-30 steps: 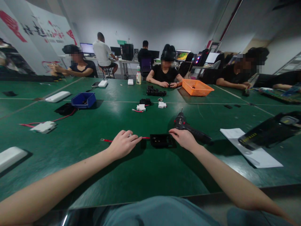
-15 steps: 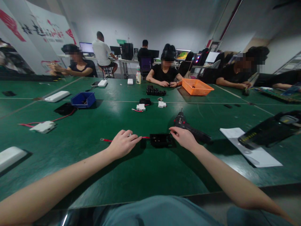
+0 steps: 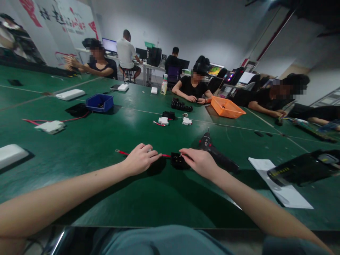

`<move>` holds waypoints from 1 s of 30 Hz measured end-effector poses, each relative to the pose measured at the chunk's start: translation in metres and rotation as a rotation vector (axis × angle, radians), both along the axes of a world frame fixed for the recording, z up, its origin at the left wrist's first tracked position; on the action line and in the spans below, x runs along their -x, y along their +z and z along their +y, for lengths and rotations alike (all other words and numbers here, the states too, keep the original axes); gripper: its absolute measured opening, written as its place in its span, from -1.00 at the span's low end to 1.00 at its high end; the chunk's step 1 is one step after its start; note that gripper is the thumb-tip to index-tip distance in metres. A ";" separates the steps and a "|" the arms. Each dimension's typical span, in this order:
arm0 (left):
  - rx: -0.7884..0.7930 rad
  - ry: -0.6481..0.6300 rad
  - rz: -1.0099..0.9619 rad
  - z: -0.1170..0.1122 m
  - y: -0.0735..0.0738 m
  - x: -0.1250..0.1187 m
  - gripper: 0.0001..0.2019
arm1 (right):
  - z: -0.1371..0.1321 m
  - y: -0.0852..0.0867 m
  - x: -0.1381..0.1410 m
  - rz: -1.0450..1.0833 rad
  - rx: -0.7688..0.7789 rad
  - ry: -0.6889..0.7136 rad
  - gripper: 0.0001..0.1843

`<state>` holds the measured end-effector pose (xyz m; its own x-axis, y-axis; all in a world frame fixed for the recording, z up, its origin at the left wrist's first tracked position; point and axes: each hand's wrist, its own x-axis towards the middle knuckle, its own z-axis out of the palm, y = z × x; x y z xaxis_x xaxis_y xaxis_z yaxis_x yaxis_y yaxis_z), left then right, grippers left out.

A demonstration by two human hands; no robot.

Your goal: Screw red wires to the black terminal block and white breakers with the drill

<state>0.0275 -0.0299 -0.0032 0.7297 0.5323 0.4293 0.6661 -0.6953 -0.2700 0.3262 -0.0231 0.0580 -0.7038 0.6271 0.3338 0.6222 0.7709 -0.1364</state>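
My left hand (image 3: 142, 158) is closed around a red wire (image 3: 166, 156). A metal ring lug (image 3: 117, 151) shows at the wire's far left end. The wire's other end runs into a small black box (image 3: 177, 162) with an open top and metal contacts inside. Over the right part of that box is my right hand (image 3: 199, 162), thumb and fingertips pinched at its opening. What the pinch holds is too small to name. Just beyond my right hand lies a black cordless drill (image 3: 212, 148), its bit pointing away from me.
Left on the green table (image 3: 127, 198) are a blue bin (image 3: 99, 103) and a white connector (image 3: 50, 127) with red wires. Farther back are an orange basket (image 3: 227, 107) and black parts (image 3: 181, 105). A dark cylinder (image 3: 300, 168) rests over papers (image 3: 281, 184) at right. Co-workers sit opposite.
My right hand has moved left, from the black box's right end to over its opening. My left hand stays on the red wire. The whole view has tilted.
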 end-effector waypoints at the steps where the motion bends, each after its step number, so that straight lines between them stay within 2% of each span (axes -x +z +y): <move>1: 0.001 -0.005 -0.004 0.000 -0.001 0.000 -0.68 | 0.001 0.001 0.006 -0.051 -0.008 0.024 -0.71; 5: -0.002 -0.005 -0.025 0.000 -0.003 0.001 -0.71 | 0.006 0.001 0.020 -0.199 -0.040 0.067 -0.70; 14: -0.019 -0.011 -0.056 0.002 -0.005 0.001 -0.76 | 0.011 0.003 0.031 -0.409 -0.136 0.086 -0.73; 30: -0.012 -0.005 -0.040 0.002 -0.003 0.001 -0.76 | 0.011 0.014 0.042 -0.558 -0.121 0.111 -0.73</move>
